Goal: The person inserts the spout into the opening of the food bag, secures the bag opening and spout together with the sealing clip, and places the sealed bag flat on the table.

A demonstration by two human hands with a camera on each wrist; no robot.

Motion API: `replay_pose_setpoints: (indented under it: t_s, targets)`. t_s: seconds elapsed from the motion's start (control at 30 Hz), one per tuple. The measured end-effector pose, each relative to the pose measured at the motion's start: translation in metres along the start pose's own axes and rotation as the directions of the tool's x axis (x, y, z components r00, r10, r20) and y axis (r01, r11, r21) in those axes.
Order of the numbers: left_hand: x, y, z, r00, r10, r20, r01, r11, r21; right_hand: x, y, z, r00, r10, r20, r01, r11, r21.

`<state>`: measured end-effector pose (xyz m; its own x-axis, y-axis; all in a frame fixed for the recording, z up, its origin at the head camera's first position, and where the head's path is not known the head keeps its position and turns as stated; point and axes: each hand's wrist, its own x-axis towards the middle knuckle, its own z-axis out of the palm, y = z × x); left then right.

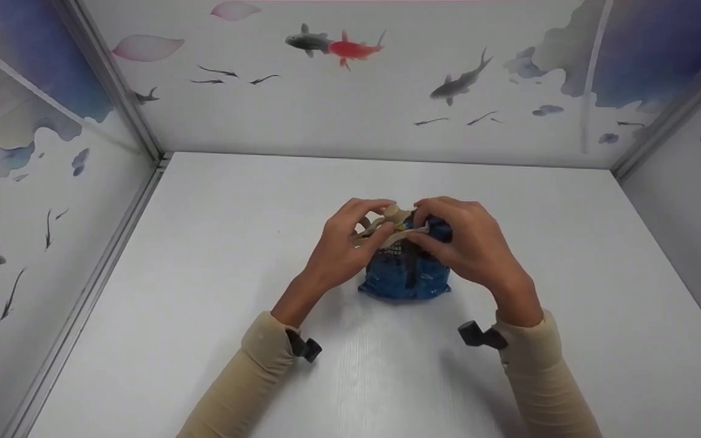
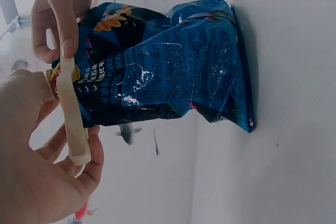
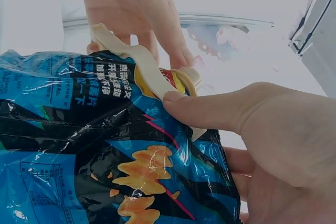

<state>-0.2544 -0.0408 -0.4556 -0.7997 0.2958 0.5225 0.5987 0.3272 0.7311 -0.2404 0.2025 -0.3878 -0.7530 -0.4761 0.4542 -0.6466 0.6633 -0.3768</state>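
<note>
A blue and black chip bag [image 1: 408, 277] stands upright on the white table, its top inside a cream bag clip [image 2: 73, 114]. On the clip's far side sits a small round cap [image 1: 392, 212]. My left hand [image 1: 344, 243] grips the clip's left part, thumb on the near bar and fingers behind. With thumb and fingers, my right hand [image 1: 475, 240] pinches the clip's right part and the bag's top corner. The right wrist view shows that thumb pressing the wavy near bar [image 3: 149, 69], with yellow and red bag print between the bars.
The white table [image 1: 204, 261] stretches out around the bag. Upright panels [image 1: 362, 115] printed with fish and ink washes enclose its back and sides, joined by metal corner rails [image 1: 113, 79]. A black wrist mount [image 1: 481, 334] sits on each sleeve.
</note>
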Motion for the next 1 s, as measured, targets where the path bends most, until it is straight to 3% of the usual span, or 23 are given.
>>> replay_pose_setpoints:
  t_s: [0.17, 0.5, 1.0]
  targets:
    - [0.003, 0.003, 0.001, 1.000, 0.012, -0.028, -0.012, 1.000, 0.002, 0.000, 0.001, -0.001, 1.000, -0.014, 0.001, 0.014, 1.000, 0.011]
    - [0.003, 0.008, -0.002, 1.000, -0.001, -0.002, 0.001, 1.000, 0.031, -0.001, 0.001, -0.003, 0.999, -0.037, -0.008, 0.037, 0.999, 0.013]
    - [0.002, 0.012, -0.003, 0.999, -0.048, 0.011, 0.048, 0.998, 0.031, -0.002, 0.001, -0.014, 0.999, 0.051, -0.010, -0.050, 0.996, 0.074]
